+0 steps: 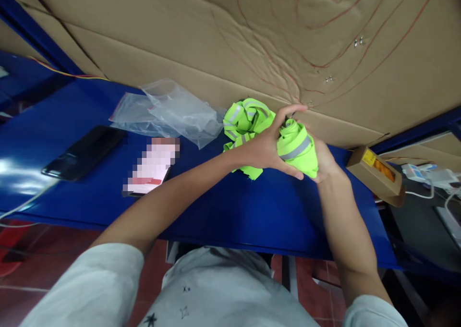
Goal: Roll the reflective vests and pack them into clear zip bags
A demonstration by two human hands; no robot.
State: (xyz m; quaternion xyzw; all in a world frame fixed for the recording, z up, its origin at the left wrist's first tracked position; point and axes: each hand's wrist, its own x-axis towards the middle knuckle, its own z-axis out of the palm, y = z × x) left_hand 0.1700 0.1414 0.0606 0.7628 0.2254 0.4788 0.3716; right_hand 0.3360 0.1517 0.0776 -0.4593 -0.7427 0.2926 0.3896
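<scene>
A rolled bundle of neon green cloth with grey reflective bands [297, 147], which looks like a reflective safety vest, is held above the blue table. My right hand [324, 161] grips it from behind and the right, most of its fingers hidden by the cloth. On the other side, my left hand [268, 144] is spread in a wide curve, fingers arching over the top and thumb stretched along the lower edge. Left of the bundle lies a looser heap of the same green reflective cloth [248, 115], partly covered by my left hand and forearm.
Clear plastic bags [180, 111] lie against the cardboard panel [180, 34] at the back. A phone with a lit screen [153, 166] and a dark phone [82, 151] rest on the blue table [230, 216]. To the right stands a small cardboard box [374, 173].
</scene>
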